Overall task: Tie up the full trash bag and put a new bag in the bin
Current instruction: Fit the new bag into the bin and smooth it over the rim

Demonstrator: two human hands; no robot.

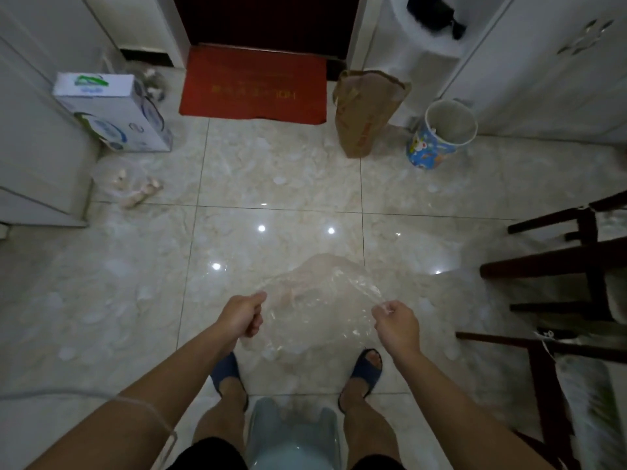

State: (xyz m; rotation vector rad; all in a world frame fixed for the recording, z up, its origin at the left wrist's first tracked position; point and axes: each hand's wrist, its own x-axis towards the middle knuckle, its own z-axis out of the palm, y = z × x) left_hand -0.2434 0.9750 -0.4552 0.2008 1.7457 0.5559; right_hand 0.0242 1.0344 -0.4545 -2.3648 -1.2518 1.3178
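I judge the step in hand as opening the new clear bag point(315, 300). My left hand point(242, 313) and right hand point(397, 322) each pinch its rim, spread apart, the bag billowing at 12 o'clock of my feet. The bin point(441, 134) stands unlined at 1 o'clock, well apart. Next move: carry the bag there and fit its mouth over the rim.

You saw clear bag point(319, 300), red doormat point(252, 84) with gold print, blue cartoon-patterned bin point(437, 137), brown paper bag point(366, 113), beige marbled floor point(271, 184), navy slippers point(225, 371).
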